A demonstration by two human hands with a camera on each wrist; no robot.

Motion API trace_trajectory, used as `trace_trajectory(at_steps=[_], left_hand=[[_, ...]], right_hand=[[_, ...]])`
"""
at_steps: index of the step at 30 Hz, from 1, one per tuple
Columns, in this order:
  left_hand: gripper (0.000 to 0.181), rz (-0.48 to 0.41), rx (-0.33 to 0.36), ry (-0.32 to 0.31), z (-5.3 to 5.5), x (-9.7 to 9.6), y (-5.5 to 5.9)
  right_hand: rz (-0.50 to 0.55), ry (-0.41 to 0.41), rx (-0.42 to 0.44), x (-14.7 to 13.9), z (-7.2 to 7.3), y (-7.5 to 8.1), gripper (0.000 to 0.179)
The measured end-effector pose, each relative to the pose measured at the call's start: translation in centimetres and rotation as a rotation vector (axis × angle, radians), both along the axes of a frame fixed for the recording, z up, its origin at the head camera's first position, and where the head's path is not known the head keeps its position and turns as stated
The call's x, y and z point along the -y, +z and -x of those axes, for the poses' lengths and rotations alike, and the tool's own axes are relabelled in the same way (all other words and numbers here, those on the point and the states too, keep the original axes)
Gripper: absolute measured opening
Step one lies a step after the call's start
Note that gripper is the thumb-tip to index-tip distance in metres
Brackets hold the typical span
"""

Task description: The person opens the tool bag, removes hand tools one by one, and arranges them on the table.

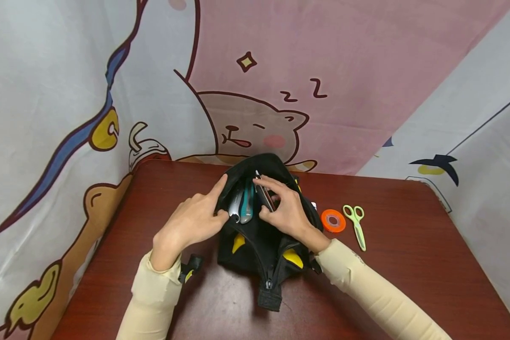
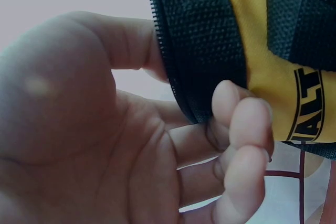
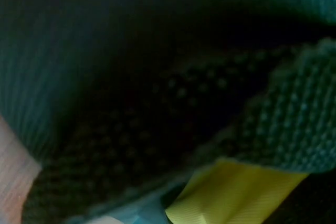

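Note:
A black and yellow tool bag [image 1: 255,255] lies unzipped on the table, its mouth held wide. My left hand [image 1: 195,219] grips the left edge of the opening. In the left wrist view its curled fingers [image 2: 252,124] wrap the zippered edge beside yellow fabric. My right hand [image 1: 286,208] is inside the mouth, pinching a slim dark tool with a silver tip [image 1: 264,196]; its exact kind I cannot tell. Left of it in the bag lie a teal-and-grey utility knife [image 1: 247,203] and a silver-grey handled tool [image 1: 235,206]. Dark bag fabric [image 3: 131,103] fills most of the right wrist view.
Right of the bag, an orange tape roll [image 1: 333,221] and light-green scissors [image 1: 355,226] lie on the brown table [image 1: 391,293]. A black strap end with yellow [image 1: 191,267] is near my left wrist. A printed cloth [image 1: 348,71] hangs behind the table.

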State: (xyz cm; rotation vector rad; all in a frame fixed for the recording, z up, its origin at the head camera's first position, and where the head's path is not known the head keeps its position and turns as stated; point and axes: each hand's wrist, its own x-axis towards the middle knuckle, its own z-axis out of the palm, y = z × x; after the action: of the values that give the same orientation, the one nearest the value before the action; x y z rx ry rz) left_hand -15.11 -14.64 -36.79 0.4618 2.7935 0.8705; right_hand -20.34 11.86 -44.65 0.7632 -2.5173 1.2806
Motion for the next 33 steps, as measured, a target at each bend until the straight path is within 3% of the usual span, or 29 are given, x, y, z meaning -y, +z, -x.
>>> trace_trajectory(at_steps=[18,33], left_hand=[[0.088,-0.003,-0.006,0.002,0.0,0.0,0.1],[0.089,0.007,-0.019,0.005,0.0,-0.1,0.1]], right_hand=[[0.171,-0.015,-0.066,0.6,-0.7,0.6,0.057],[0.195,-0.056,-0.176,-0.6,-2.0,1.8,0.056]])
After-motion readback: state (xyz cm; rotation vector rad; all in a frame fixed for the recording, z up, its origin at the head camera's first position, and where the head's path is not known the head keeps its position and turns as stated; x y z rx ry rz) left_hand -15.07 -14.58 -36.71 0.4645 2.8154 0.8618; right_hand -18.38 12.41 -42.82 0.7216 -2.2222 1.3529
